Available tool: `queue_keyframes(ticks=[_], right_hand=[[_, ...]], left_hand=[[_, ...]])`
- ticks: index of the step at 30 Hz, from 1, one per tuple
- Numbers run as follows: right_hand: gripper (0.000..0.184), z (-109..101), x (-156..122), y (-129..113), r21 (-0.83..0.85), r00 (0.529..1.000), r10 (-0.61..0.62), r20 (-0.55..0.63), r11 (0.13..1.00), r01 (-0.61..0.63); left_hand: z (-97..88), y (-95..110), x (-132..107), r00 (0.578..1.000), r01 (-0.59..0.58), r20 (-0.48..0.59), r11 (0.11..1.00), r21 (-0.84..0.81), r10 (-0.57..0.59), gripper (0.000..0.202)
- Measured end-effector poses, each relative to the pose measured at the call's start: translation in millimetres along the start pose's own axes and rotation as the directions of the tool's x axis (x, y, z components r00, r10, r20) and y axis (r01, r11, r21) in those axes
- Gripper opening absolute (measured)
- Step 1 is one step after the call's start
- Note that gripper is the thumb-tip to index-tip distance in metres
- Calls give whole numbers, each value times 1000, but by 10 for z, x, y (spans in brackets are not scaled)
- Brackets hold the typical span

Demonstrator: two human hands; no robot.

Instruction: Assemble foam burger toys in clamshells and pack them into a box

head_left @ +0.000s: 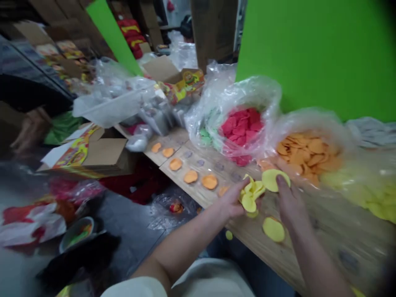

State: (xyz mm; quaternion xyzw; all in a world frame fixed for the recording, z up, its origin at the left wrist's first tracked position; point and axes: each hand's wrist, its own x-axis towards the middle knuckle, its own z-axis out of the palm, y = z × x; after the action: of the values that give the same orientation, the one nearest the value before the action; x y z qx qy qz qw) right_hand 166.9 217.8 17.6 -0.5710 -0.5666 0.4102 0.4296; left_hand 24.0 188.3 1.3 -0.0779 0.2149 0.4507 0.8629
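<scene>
A bunch of thin, bendy yellow discs (249, 194) is gripped in my left hand (233, 202), some of them folded and fanned out. My right hand (290, 202) pinches a single flat yellow disc (272, 180) under its thumb, just right of the bunch. Below the hands, another yellow disc (273, 229) lies on the wooden table (309, 247), with an orange edge showing beneath it. Orange discs (209, 181) run in a row along the table's near edge to the left of my left hand. What the discs are made of I cannot tell.
Clear plastic bags hold red pieces (243, 126), orange discs (306, 150) and yellow discs (382, 202) along the back, before a green panel (318, 53). At left are an opened cardboard box (102, 154), a white tub (108, 107) and another person's hand (31, 128). A bowl (77, 233) stands lower left.
</scene>
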Motion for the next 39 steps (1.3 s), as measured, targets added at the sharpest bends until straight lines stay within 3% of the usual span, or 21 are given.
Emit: queue_keyframes(ticks=[3, 8, 11, 14, 17, 19, 21, 23, 26, 30, 32, 35, 37, 39], right_hand=[[32, 277, 45, 83, 0, 990, 86, 111, 996, -86], [27, 667, -120, 209, -250, 915, 14, 403, 963, 95], [27, 851, -188, 211, -366, 863, -8, 505, 904, 222], [24, 909, -220, 181, -483, 823, -103, 559, 766, 424], [30, 889, -265, 99, -535, 826, -206, 525, 674, 509], [37, 909, -309, 2, -518, 877, -231, 422, 732, 442], [38, 987, -346, -111, -360, 914, -122, 387, 893, 272], [36, 1102, -348, -212, -107, 889, 48, 456, 994, 1], [30, 1238, -267, -306, 157, 860, 189, 474, 943, -294], [31, 1283, -151, -375, 243, 878, 227, 422, 904, -351], [33, 1308, -150, -415, 252, 870, 210, 446, 903, -348], [33, 1382, -183, -473, 290, 795, 189, 577, 862, -416], [34, 1429, -181, -488, 321, 709, 199, 677, 786, -527], [34, 1453, -145, -473, 346, 671, 225, 707, 717, -605]], left_hand=[[-175, 290, -461, 986, -129, -102, 990, 49, 133, 21], [-437, 755, -1097, 880, -342, -293, 927, 155, 374, 21], [-502, 911, -1204, 843, -385, -343, 910, 151, 414, 22], [-477, 912, -1192, 834, -377, -388, 919, 116, 392, 24], [-437, 840, -1131, 835, -344, -421, 934, 102, 353, 25], [-428, 785, -1085, 847, -320, -405, 939, 129, 344, 25], [-434, 739, -1046, 863, -307, -354, 930, 200, 361, 26], [-447, 723, -1022, 878, -310, -282, 908, 283, 388, 28], [-465, 767, -1033, 867, -336, -238, 866, 370, 438, 27], [-494, 873, -1112, 816, -376, -296, 845, 379, 496, 22], [-512, 889, -1141, 837, -358, -258, 840, 408, 482, 25], [-533, 867, -1138, 879, -337, -138, 799, 498, 457, 29], [-546, 859, -1118, 856, -374, -121, 765, 524, 502, 29], [-568, 886, -1109, 824, -406, -144, 748, 525, 548, 29]])
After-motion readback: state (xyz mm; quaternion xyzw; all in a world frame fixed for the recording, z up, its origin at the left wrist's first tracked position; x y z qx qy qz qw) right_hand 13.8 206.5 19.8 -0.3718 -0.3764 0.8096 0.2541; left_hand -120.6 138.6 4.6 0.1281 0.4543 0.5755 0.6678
